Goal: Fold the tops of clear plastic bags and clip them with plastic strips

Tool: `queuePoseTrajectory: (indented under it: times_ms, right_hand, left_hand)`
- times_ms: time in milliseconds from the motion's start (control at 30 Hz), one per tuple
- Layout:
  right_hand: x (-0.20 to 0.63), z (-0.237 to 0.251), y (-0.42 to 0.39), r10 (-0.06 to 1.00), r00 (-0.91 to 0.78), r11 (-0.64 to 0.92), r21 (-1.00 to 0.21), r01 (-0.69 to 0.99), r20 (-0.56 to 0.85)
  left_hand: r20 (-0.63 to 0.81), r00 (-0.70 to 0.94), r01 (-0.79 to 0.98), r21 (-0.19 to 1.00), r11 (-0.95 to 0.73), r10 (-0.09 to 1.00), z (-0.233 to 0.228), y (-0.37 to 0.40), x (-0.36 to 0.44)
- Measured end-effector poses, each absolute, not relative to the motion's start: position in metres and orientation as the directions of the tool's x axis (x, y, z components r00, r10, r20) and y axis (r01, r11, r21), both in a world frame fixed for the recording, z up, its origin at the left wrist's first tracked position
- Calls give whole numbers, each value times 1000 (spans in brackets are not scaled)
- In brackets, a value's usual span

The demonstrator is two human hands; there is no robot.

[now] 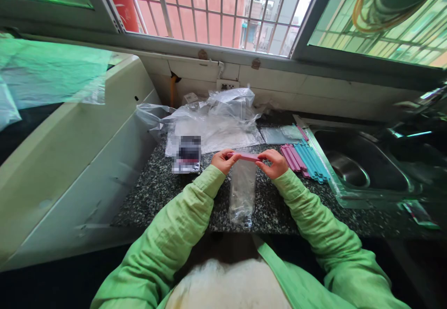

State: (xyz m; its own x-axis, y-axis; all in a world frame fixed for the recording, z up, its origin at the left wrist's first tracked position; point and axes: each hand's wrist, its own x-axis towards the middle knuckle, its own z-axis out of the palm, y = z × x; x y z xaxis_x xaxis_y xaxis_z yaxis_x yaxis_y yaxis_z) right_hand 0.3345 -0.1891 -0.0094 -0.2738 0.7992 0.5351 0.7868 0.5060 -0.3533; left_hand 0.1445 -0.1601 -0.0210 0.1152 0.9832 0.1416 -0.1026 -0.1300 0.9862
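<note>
Left hand: fingers pinched together on the left end of a pink sealing stick
Right hand: fingers clamped on the stick's right end, thumb on the near side
Pink sealing stick: level between the two hands, across the mouth of a clear plastic bag
Clear plastic bag: hangs from the stick toward the person, its lower end lying on the counter's near edge
Doing it well: I'd judge that the bag's mouth should lie flat and square under the stick, both ends pressed evenly, or the film will bunch
Just right of the right hand: a row of pink sticks and blue sticks, touching one another
Beyond the fingers: crumpled clear plastic sheeting and a flat clear packet
Left of the left hand: a small printed pack, blurred
Counter: dark speckled stone
Further right: steel sink
Room: barred window above, red-walled building outside
</note>
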Motion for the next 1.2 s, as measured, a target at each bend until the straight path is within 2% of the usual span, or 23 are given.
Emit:
queuePoseTrajectory:
  times_ms: [167,233,367,567,733,833,1033,1133,1200]
  right_hand:
    - [329,-4,-196,712,-416,531,-46,846,565]
    - [327,-1,-199,704,-448,525,20,851,551]
    - [327,6,-201,702,-425,472,74,878,572]
    - [345,24,-197,726,-313,321,101,942,612]
    - [381,38,-184,774,-173,183,46,982,609]
    - [407,47,-170,810,-32,37,4,999,586]
    - [455,63,-136,879,314,-315,-56,947,360]
    - [475,58,-117,881,409,-406,-61,912,238]
    - [488,48,-105,888,418,-414,-64,908,193]
  left_hand:
    - [101,162,-96,992,-86,982,-21,-158,144]
    - [54,222,-79,996,-37,973,-22,-156,143]
    - [3,356,-30,1000,9,934,-27,-155,144]
    - [-33,430,23,999,26,902,-30,-165,154]
    - [-109,480,51,994,96,870,-23,-158,169]
    - [-120,437,-5,991,135,891,-15,-140,190]
    - [-87,195,2,996,89,977,2,-94,250]
    - [-76,165,35,997,71,983,4,-78,277]
    - [-77,153,74,995,66,985,0,-71,291]
